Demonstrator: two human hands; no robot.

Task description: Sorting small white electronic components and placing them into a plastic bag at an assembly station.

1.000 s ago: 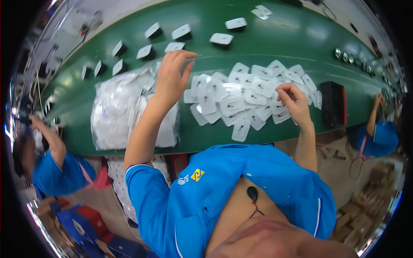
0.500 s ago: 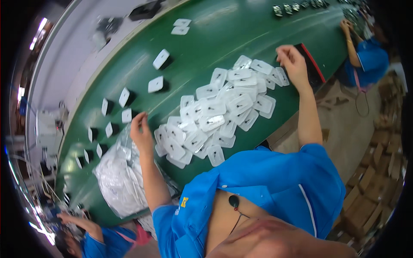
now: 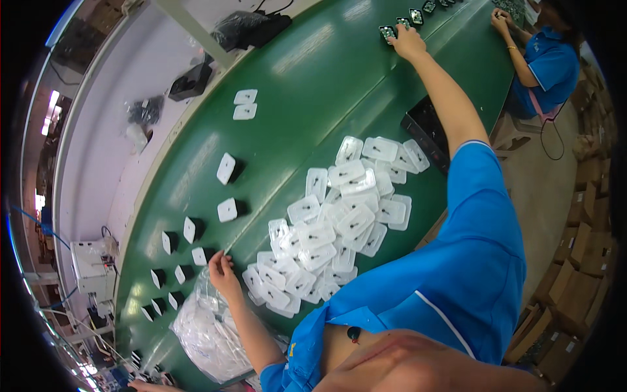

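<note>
My right hand (image 3: 409, 43) is stretched far forward to a row of black casings with green circuit boards (image 3: 386, 32). Its fingers are apart and touch or hover at the two nearest casings. My left hand (image 3: 223, 273) is loosely bent with fingers apart and nothing visible in it. It is just above a clear plastic bag (image 3: 212, 336) of white pieces. Between my arms lies a heap of translucent white rounded-rectangular pieces (image 3: 318, 236), each with a small dark part in the middle.
Several black blocks with white tops (image 3: 226, 210) stand across the left of the green table (image 3: 281, 130). Two flat white pieces (image 3: 245, 112) lie farther back. A black box (image 3: 428, 130) is under my right arm. A co-worker (image 3: 545, 62) sits at the far right.
My right hand has moved from beside the white heap forward to the row of circuit-board casings. My left hand stays near the bag. The whole view has shifted.
</note>
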